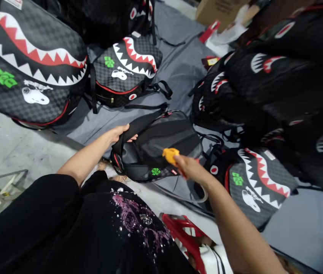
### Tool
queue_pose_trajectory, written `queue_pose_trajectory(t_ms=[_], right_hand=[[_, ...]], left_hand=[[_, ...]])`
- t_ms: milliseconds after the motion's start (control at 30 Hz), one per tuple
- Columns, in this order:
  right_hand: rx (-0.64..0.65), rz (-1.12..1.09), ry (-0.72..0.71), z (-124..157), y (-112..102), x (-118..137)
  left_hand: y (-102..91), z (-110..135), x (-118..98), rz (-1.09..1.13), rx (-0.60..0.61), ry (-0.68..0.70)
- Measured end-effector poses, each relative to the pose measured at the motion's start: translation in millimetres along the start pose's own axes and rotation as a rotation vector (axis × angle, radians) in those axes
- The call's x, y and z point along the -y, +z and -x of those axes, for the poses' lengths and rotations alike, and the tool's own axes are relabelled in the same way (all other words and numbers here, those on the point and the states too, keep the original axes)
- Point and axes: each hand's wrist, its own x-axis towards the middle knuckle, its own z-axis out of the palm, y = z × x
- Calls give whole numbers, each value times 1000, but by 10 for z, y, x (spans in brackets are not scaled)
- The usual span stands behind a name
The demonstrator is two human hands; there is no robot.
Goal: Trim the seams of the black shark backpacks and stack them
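Note:
A black backpack (161,146) lies back-side up in front of me on a grey sheet (178,64). My left hand (119,133) grips its upper left edge, fingers curled round the fabric. My right hand (188,167) is closed on a small orange tool (170,155), held over the backpack's right side. A green logo patch (156,171) shows at the backpack's lower edge.
Several shark-mouth backpacks surround the spot: a large one (35,64) at upper left, one (127,68) behind, a pile (278,87) at right, one (256,182) at lower right. A cardboard box (221,11) stands at the back. A red stool (186,236) sits beneath me.

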Motion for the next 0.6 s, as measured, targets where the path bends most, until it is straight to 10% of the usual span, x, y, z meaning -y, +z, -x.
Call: queue_pose_trajectory(t_ms=[367,500,600], right_hand=[[-65,168,77,-392,26,423],[97,77,8,-312,-7,384],[-79,-58,34,-259,-63,417]], left_hand=[[-83,-133,110,113,-31,-55],[-100,-184,121,92,-7,-61],[-96,-221,106,22,11,-66]])
